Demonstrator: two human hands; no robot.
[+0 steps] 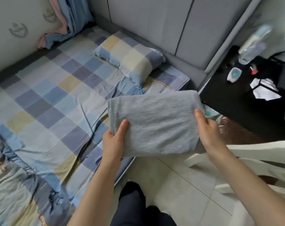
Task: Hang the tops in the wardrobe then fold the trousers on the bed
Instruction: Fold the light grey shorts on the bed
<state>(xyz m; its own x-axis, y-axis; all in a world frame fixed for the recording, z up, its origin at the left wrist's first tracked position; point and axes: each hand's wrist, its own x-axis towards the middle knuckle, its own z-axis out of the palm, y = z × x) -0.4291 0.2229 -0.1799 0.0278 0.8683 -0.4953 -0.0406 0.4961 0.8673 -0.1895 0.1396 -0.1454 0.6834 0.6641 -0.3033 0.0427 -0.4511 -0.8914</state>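
A folded grey garment [154,121], a flat rectangle of soft cloth, is held in the air over the bed's right edge. My left hand [114,141] grips its near left corner, thumb on top and fingers underneath. My right hand [207,129] grips its right side the same way. The bed [49,98] below has a checked sheet in blue, grey and beige. No wardrobe is in view.
A checked pillow [130,57] lies by the grey padded headboard [154,22]. A black bedside table [246,98] on the right carries a clear bottle [252,44] and small items. A white plastic chair [252,160] stands on the tiled floor. A rumpled quilt [16,185] lies at lower left.
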